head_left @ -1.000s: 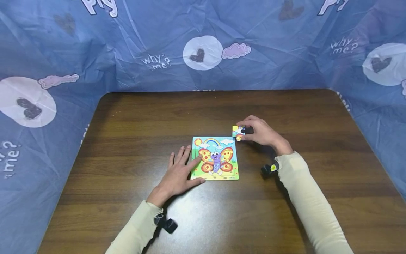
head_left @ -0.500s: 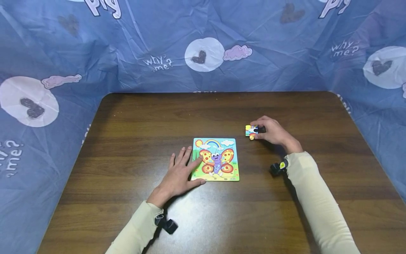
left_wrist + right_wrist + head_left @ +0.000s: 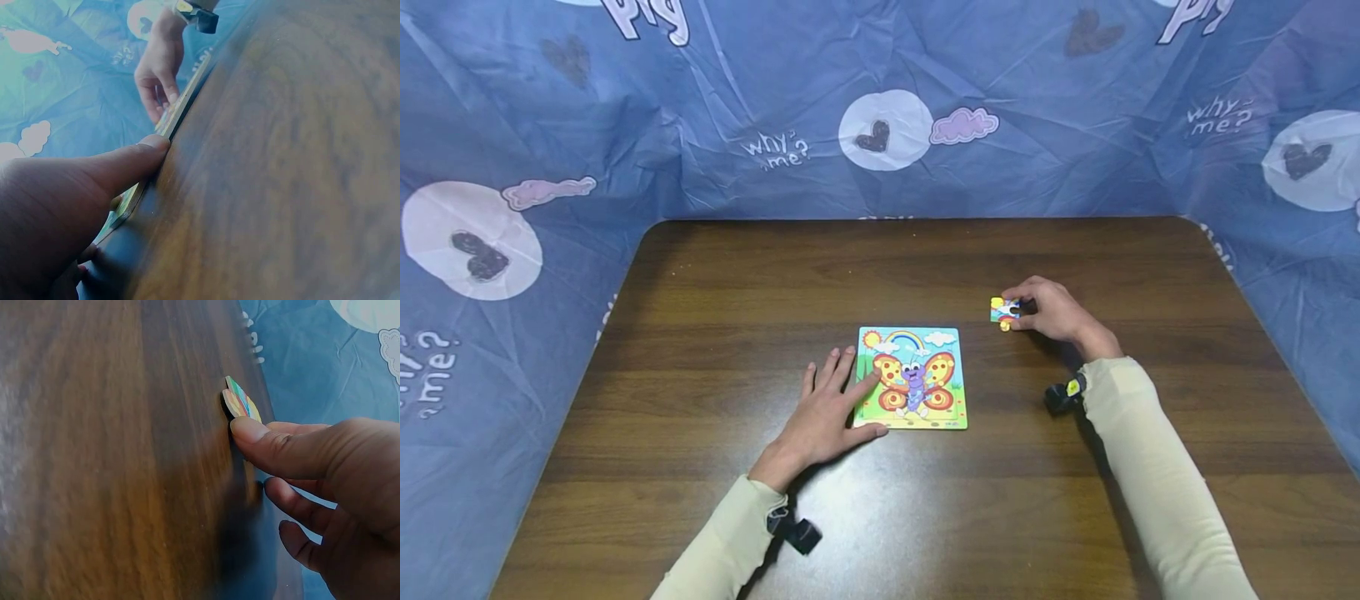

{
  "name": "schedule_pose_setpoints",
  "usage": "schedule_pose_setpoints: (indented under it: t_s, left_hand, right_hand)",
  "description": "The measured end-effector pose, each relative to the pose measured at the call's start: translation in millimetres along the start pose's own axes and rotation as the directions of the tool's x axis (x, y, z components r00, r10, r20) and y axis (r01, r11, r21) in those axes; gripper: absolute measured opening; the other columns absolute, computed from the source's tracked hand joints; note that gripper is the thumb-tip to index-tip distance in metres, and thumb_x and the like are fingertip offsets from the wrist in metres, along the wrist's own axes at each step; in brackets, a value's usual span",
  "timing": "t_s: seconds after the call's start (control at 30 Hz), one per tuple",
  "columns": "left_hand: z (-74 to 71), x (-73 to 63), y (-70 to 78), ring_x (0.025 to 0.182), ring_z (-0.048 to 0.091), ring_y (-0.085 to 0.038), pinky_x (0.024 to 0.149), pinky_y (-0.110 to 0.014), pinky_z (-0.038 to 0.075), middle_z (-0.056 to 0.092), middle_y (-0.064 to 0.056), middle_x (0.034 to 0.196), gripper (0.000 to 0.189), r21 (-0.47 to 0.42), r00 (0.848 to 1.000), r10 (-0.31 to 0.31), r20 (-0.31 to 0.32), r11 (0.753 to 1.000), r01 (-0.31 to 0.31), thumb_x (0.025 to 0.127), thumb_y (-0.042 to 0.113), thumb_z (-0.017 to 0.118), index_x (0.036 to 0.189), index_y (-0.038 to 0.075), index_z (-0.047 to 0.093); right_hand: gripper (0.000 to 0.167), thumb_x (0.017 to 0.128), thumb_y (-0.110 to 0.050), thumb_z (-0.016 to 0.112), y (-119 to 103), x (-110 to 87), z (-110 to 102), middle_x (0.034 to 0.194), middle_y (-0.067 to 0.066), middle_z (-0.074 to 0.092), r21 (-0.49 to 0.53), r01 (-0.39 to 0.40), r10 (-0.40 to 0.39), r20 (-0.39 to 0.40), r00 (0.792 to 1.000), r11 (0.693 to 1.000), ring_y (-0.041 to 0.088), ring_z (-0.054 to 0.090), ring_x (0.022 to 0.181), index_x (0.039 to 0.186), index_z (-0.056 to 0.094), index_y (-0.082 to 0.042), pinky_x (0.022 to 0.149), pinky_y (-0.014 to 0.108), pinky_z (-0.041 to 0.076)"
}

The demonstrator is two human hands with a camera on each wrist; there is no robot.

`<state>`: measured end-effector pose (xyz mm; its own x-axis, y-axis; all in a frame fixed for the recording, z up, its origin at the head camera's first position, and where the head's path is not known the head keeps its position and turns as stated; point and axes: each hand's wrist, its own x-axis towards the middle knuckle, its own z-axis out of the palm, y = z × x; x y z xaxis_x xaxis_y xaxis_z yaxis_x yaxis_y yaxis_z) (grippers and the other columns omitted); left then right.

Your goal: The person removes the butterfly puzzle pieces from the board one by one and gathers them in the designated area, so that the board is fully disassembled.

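Note:
In the head view a square butterfly jigsaw puzzle (image 3: 916, 417) lies flat on the table, printed with a sun, rainbow and clouds. My left hand (image 3: 820, 417) rests at its left side, fingers spread, index finger over the picture. From the left wrist view, the thumb (image 3: 134, 164) touches the board's edge. To the upper right of the puzzle, my right hand (image 3: 1054, 310) pinches a small colourful puzzle piece (image 3: 997, 311) between thumb and fingers. The same puzzle piece (image 3: 240, 403) shows in the right wrist view, just above or on the table; I cannot tell which.
A brown wooden table (image 3: 737, 275) stretches around the puzzle on all sides. Blue patterned cloth (image 3: 1037, 175) hangs behind the table's far edge and along both sides. Small black cameras sit on both wrists, one on the left (image 3: 803, 536) and one on the right (image 3: 1060, 398).
My right hand has carried the puzzle piece rightward, away from the puzzle's upper right corner, slowing in the last half second. My left hand has stayed in place on the board.

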<state>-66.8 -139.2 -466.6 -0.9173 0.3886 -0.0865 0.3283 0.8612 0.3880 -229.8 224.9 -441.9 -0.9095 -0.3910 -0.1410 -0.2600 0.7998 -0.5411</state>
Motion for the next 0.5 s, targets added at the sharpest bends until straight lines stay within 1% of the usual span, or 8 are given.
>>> schedule_pose_setpoints:
  t_s: [0.17,0.5]
  left_hand:
    - [-0.4,-0.2,0.4,0.157,0.009,-0.041,0.123,-0.066,0.007,0.012,-0.021,0.168,0.08,0.003,1.0,-0.008,0.007,1.0,0.008,0.088,0.062,0.064,0.154,0.024,0.04]
    - [0.1,0.1,0.1,0.157,0.01,-0.041,0.122,-0.066,0.008,0.014,-0.022,0.168,0.08,0.004,1.0,-0.002,-0.002,1.0,0.002,0.088,0.061,0.064,0.154,0.024,0.04]
  right_hand:
    - [0.048,0.082,-0.002,0.078,2.8,1.8,-1.1,0.122,0.025,0.061,-0.002,-0.016,0.016,0.002,1.0,1.0,0.04,0.057,0.115,0.128,0.065,0.001,0.103,0.054,0.044]
    - [0.046,0.082,-0.002,0.078,5.8,2.9,-1.8,0.121,0.027,0.059,0.028,0.014,-0.014,0.005,1.0,0.999,0.039,0.057,0.111,0.125,0.066,0.003,0.101,0.054,0.043]
